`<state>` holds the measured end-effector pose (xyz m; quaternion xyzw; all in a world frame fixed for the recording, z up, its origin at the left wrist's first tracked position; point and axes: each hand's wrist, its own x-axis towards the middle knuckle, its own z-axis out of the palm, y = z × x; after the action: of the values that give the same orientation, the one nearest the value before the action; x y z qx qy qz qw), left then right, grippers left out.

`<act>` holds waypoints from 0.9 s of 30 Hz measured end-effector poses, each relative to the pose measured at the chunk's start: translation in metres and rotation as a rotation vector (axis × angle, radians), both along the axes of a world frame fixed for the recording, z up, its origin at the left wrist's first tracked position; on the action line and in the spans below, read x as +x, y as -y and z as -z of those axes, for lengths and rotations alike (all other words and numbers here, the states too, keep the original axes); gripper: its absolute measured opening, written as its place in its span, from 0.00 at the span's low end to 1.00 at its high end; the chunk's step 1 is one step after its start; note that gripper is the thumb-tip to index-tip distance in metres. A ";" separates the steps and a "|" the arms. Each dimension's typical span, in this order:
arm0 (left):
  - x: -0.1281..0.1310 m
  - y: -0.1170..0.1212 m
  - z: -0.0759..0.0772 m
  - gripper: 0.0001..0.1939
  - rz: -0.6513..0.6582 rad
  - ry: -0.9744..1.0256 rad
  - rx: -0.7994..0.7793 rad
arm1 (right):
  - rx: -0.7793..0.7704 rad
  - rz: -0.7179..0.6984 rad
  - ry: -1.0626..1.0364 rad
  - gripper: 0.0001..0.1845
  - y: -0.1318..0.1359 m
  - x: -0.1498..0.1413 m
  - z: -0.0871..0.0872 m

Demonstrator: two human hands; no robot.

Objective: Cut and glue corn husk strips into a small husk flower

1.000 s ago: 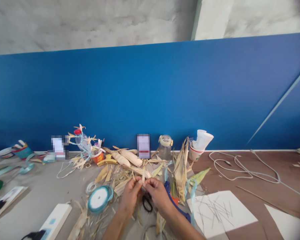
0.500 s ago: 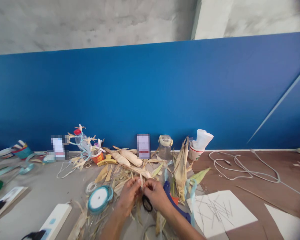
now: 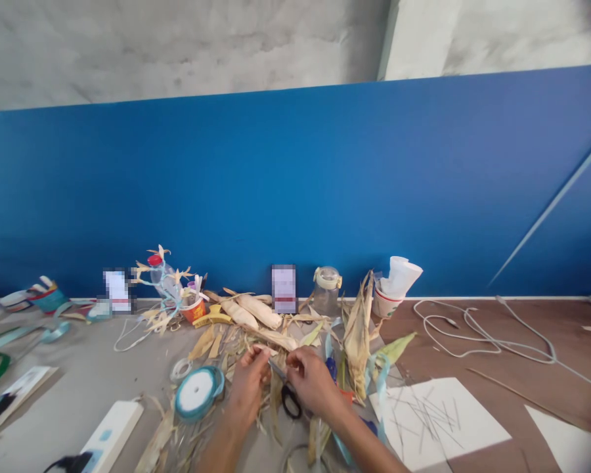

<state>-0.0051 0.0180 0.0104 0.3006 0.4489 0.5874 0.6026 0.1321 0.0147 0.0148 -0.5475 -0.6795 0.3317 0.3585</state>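
Observation:
My left hand [image 3: 247, 386] is closed in a pinch on a small pale strip of corn husk [image 3: 264, 349]. To its right, apart from it, my right hand [image 3: 314, 381] has its fingers curled together; what they hold, if anything, is too small to make out. Between and below the hands lie scissors [image 3: 291, 402] with black handles, their blades pointing up and left. Dry husk pieces [image 3: 276, 337] are spread beyond my fingers. A blue-handled tool [image 3: 331, 368], perhaps a glue gun, is partly hidden behind my right hand and forearm.
A roll of teal ribbon [image 3: 196, 392] sits left of my hands, near a white power strip [image 3: 112, 430]. Husk bundles [image 3: 357, 335], a clear jar [image 3: 327, 295] and a phone [image 3: 284, 288] stand behind. Thin sticks lie on white paper [image 3: 482, 420] at right.
My hands were together on the pale husk strip. Now the right hand has drawn away to the right, while the left keeps the strip; the scissor blades show between them.

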 end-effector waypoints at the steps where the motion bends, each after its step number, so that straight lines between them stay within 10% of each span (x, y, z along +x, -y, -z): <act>1: -0.001 -0.001 0.001 0.19 -0.039 0.015 0.001 | -0.003 -0.036 0.142 0.08 0.003 0.001 -0.004; 11: -0.003 -0.003 -0.001 0.20 -0.187 0.074 -0.024 | 0.010 -0.188 0.831 0.18 0.016 -0.005 -0.009; 27: -0.009 -0.005 -0.002 0.19 -0.235 0.251 0.038 | -0.069 -0.166 0.531 0.22 0.013 0.003 -0.012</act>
<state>-0.0139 0.0231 0.0128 0.1818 0.3911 0.6950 0.5753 0.1354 0.0013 0.0268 -0.5699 -0.7803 0.2277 0.1205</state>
